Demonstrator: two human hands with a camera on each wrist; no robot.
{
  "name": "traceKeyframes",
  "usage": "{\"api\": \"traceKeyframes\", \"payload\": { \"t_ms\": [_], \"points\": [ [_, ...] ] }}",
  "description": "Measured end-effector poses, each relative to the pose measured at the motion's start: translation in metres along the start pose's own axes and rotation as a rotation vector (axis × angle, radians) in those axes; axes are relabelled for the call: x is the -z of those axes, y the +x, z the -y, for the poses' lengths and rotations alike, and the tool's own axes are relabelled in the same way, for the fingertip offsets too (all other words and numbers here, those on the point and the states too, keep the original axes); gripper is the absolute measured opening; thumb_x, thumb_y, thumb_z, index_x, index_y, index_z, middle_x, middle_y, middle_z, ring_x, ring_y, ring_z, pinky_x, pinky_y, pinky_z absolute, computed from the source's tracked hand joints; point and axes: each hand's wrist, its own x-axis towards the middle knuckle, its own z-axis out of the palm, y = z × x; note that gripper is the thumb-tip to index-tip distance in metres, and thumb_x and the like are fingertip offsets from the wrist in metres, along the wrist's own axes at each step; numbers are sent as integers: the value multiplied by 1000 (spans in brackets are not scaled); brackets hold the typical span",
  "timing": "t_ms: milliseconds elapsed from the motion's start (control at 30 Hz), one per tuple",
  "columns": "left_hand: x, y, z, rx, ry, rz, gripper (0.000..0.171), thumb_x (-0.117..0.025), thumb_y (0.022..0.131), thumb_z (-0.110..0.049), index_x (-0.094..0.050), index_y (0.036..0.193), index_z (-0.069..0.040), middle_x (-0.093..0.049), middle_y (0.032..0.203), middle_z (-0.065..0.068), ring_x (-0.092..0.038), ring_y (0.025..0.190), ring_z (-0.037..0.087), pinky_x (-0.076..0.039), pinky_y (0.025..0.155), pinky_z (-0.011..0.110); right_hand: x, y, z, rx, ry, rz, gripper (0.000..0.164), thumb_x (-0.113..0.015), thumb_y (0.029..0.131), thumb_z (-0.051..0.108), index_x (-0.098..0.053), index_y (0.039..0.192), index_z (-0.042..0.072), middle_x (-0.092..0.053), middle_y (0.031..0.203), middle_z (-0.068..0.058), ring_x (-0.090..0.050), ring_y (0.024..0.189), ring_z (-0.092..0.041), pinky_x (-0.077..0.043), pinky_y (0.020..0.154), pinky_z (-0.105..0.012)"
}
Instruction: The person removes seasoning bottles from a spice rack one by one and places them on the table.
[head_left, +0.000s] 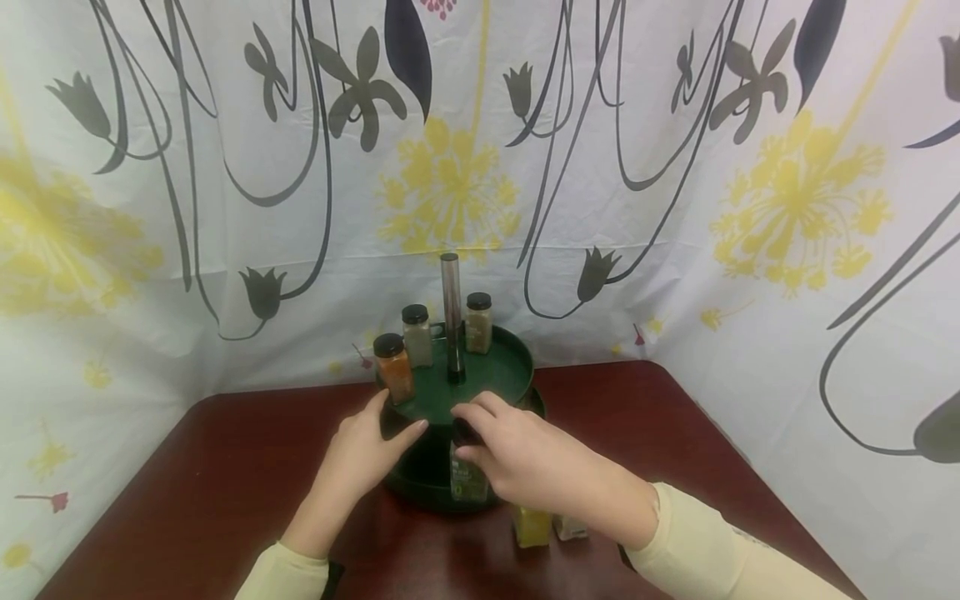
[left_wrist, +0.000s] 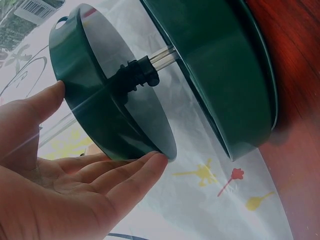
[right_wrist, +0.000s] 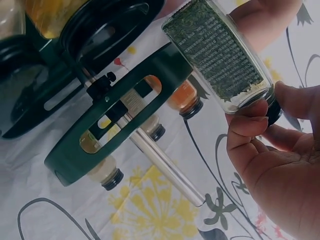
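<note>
My right hand point(head_left: 525, 454) pinches the black lid of a square glass spice jar point(head_left: 470, 479) in front of the two-tier green turntable rack. In the right wrist view, dried green herbs point(right_wrist: 217, 55) fill this jar, which hangs lid down there. My left hand point(head_left: 358, 454) touches the left front of the upper tray point(head_left: 498, 371), its fingers fairly straight and spread along the rim. That tray carries an orange spice jar point(head_left: 396, 375), a greyish one point(head_left: 417, 340) and a tan one point(head_left: 478, 329), all with black lids. My right hand hides part of the lower tray point(head_left: 423, 496).
A metal post point(head_left: 452, 317) rises from the upper tray. At the table's front, a yellow jar point(head_left: 532, 527) and a pale jar point(head_left: 572, 527) stand below my right forearm. The dark red table point(head_left: 277, 454) backs onto a floral curtain point(head_left: 480, 167).
</note>
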Motion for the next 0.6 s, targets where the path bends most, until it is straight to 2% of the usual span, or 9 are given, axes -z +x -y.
{"api": "traceKeyframes", "payload": {
  "t_ms": [600],
  "points": [
    [1, 1, -1, -5, 5, 0, 94, -57, 85, -66, -31, 149, -3, -41, 144, 24, -47, 123, 41, -44, 92, 60, -8, -5, -1, -6, 28, 25, 42, -56, 99, 31, -50, 134, 8, -51, 119, 1, -54, 70, 1, -51, 64, -16]
  ]
}}
